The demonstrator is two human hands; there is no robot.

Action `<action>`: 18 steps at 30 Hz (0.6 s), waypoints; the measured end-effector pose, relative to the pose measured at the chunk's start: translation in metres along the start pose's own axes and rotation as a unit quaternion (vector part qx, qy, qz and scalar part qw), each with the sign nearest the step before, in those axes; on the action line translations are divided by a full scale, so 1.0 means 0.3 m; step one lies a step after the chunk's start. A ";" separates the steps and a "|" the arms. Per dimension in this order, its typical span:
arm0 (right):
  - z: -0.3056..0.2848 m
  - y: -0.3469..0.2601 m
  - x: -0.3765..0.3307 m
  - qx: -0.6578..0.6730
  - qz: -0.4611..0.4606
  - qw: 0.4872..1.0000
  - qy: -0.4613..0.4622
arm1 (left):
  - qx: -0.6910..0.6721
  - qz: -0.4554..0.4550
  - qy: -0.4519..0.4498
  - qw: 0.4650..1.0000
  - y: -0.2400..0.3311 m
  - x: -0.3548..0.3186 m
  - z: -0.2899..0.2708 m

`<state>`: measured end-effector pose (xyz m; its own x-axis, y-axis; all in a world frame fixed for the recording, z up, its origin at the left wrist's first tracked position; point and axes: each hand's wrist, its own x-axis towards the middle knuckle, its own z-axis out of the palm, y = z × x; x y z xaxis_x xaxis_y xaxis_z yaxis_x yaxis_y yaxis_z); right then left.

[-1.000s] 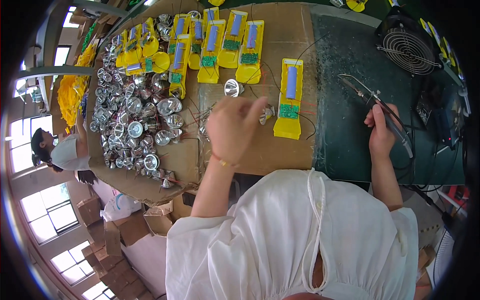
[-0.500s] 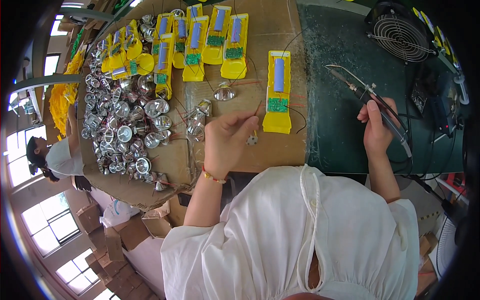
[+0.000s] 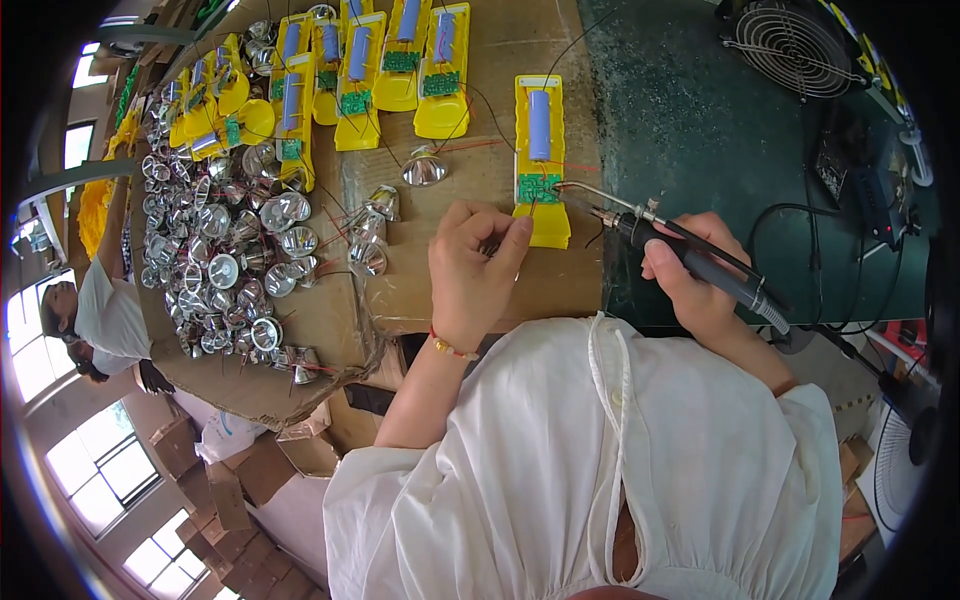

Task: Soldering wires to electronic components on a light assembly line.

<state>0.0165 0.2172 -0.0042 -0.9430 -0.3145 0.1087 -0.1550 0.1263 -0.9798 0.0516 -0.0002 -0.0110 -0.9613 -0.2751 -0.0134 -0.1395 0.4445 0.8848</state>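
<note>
While gripped in the closed right hand (image 3: 700, 275), black-handled soldering iron with a metal tip (image 3: 680, 250) angled toward upper left, tip resting at the small green circuit board (image 3: 538, 187) on the lone yellow plastic housing with a blue cylindrical cell (image 3: 540, 150). Left hand (image 3: 475, 270) curled just beside that housing's lower end, thumb and forefinger pinched together near a thin wire at the board; what exactly sits between the fingertips too small to tell. Housing lying flat on the brown cardboard sheet (image 3: 480, 60) covering the bench, close to the cardboard's right edge, with dark green bench surface (image 3: 680, 120) beyond. Further up, a row of similar yellow housings with blue cells (image 3: 400, 60), laid side by side, red and black wires trailing from them. To the left, a dense heap of shiny silver cone-shaped reflectors (image 3: 220, 250), a few strays lying nearer the left hand. At upper right, a round wire-guarded fan (image 3: 790, 45). Red-and-gold bracelet (image 3: 450, 347) on the left wrist. At far left, beyond the bench edge, another person in a white top (image 3: 100, 315), with brown cardboard boxes (image 3: 230, 480) on the floor below.
</note>
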 end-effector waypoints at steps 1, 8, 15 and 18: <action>0.002 0.004 -0.001 -0.001 0.001 1.000 -0.001 | -0.006 0.000 -0.001 1.000 -0.002 0.000 0.001; 0.015 0.010 -0.003 0.033 0.014 0.999 0.031 | -0.014 -0.014 0.000 1.000 -0.006 0.006 0.005; 0.015 0.009 -0.002 0.016 0.018 0.999 0.027 | -0.002 0.002 -0.004 1.000 -0.014 0.012 0.004; 0.011 0.012 -0.006 0.008 0.021 1.000 0.017 | 0.002 0.005 -0.008 1.000 -0.014 0.014 0.006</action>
<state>0.0187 0.2150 -0.0085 -0.9583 -0.2764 0.0728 -0.1105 0.1232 -0.9862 0.0478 -0.0016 -0.0156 -0.9664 -0.2566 -0.0119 -0.1305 0.4505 0.8832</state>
